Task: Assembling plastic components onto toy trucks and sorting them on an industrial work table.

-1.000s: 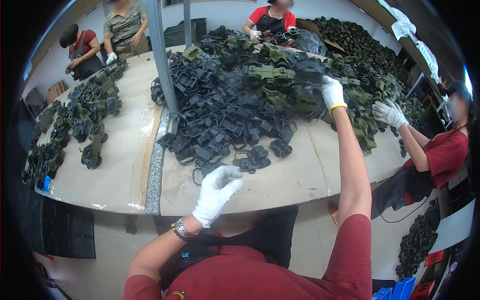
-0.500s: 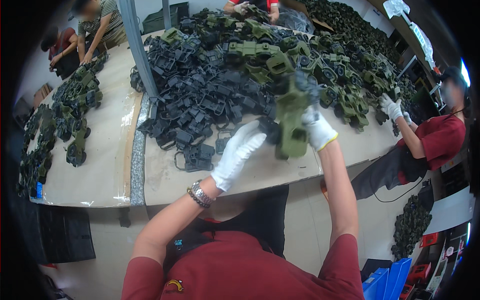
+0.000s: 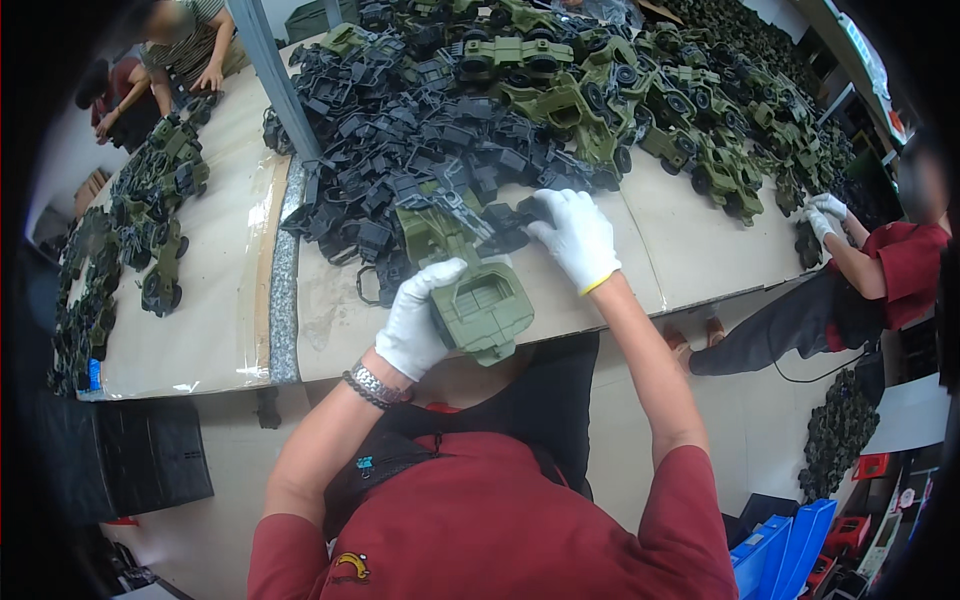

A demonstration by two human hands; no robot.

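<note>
A green toy military truck, with dark plastic pieces at its far end, is held tilted over the front of the table. My gloved left hand is wrapped round its left side. To the right, my gloved right hand is closed with its fingertips on a dark grey plastic part, close beside the truck. Just beyond the truck lies a heap of dark grey plastic parts. Part of the truck's left side is hidden by my left hand.
More green toy trucks are piled at the back and right. Others line the table's left side. A grey metal post rises at left. On the right a co-worker's gloved hands handle a dark piece; two people are at the far left.
The truck has gone from my right hand to my left, moving left and nearer. My right hand has closed on a dark grey part. The right-hand co-worker's hands have come down.
</note>
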